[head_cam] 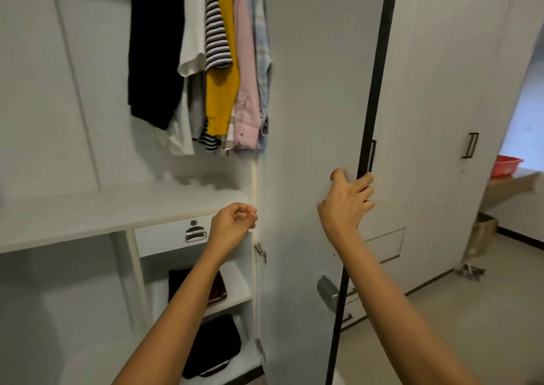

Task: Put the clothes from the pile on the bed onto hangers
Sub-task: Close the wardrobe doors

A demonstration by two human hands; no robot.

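Clothes (217,60) hang close together at the top of an open wardrobe (73,90). From left to right they are a black garment (156,51), a white one (192,31), a striped top (216,31), a yellow piece (222,90), a pink shirt (247,90) and a pale blue shirt (263,60). The right hand (346,202) grips the open door (309,90) at its black edge, with the fingers wrapped round the edge and the thumb on the inner face. The left hand (232,225) is raised just in front of the drawer (164,237) below the shelf (117,211). Its fingers are curled in toward the thumb and nothing shows in them. Lower down, dark folded items (217,343) lie on the inner shelves, partly hidden by the left forearm. Far right, beyond the closed doors, a red basin (507,165) sits on a ledge.
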